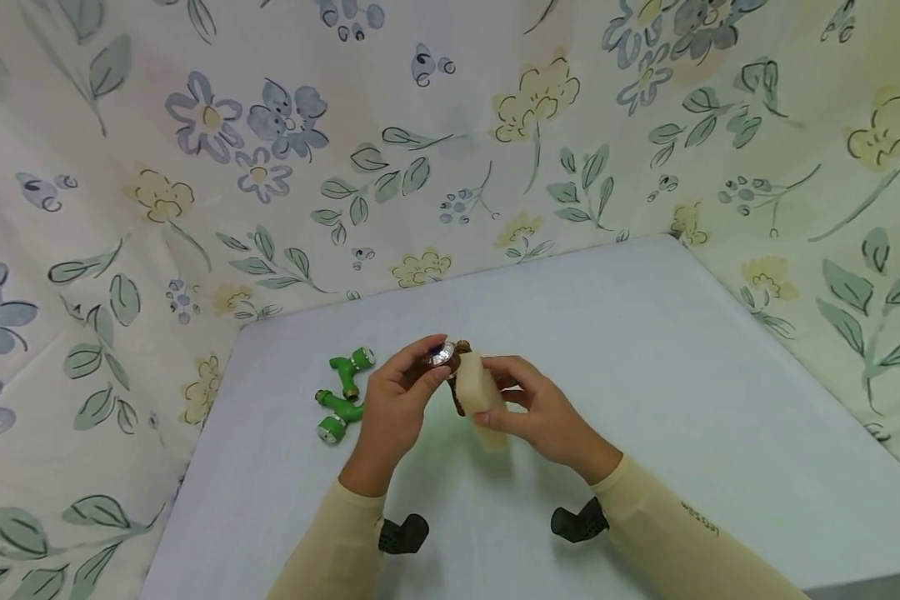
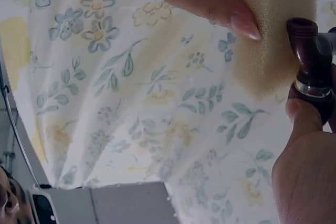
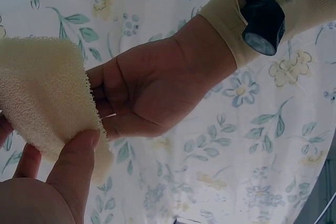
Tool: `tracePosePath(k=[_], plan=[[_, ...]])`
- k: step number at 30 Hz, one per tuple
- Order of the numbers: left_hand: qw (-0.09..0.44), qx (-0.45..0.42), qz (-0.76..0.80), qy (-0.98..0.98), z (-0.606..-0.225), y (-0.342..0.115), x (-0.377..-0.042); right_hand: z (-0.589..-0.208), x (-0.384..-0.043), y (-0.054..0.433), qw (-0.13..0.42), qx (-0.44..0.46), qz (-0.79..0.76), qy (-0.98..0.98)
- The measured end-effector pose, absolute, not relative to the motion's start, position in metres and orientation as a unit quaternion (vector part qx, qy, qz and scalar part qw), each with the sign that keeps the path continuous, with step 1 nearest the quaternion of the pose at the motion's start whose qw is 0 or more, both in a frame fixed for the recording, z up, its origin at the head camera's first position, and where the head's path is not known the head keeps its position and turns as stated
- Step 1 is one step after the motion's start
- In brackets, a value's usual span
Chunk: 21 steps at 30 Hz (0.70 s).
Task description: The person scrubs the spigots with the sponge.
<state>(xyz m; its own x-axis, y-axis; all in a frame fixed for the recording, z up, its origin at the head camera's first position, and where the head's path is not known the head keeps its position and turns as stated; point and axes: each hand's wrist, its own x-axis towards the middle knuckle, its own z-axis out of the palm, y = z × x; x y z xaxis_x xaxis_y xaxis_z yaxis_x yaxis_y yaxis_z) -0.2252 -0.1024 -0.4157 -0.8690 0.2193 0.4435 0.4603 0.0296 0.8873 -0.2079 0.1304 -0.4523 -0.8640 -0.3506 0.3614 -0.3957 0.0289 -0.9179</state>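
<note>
My left hand (image 1: pixel 399 408) grips a dark brownish-red tap (image 1: pixel 444 357) by its knob, whose shiny round face tilts upward. In the left wrist view the tap's threaded end (image 2: pixel 303 26) points up beside the sponge, and my thumb presses on the knob. My right hand (image 1: pixel 543 412) pinches a thick cream sponge (image 1: pixel 478 387) between thumb and fingers. The sponge is upright against or very near the tap; which of the two cannot be told. In the right wrist view the sponge (image 3: pixel 47 87) hides the tap.
Two green taps, one farther back (image 1: pixel 351 371) and one nearer (image 1: pixel 336 417), lie on the white table (image 1: pixel 645 350) left of my left hand. A floral cloth (image 1: pixel 420 167) hangs behind and beside the table. Dark wrist cameras (image 1: pixel 405 533) sit under both sleeves.
</note>
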Motion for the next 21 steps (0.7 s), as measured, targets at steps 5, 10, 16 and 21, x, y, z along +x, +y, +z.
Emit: tracePosePath(k=[5, 10, 16, 21], plan=[[0.086, -0.246, -0.651, -0.713, -0.414, -0.103, -0.222, -0.453, -0.209, 0.13, 0.026, 0.257, 0.642, -0.722], [0.081, -0.25, -0.648, -0.715, -0.413, -0.104, -0.218, -0.456, -0.212, 0.131, 0.018, 0.248, 0.644, -0.724], [0.062, -0.263, -0.658, -0.703, -0.412, -0.103, -0.216, -0.458, -0.216, 0.135, 0.027, 0.222, 0.639, -0.736], [0.064, -0.266, -0.65, -0.708, -0.411, -0.103, -0.215, -0.458, -0.219, 0.137, 0.033, 0.218, 0.635, -0.741]])
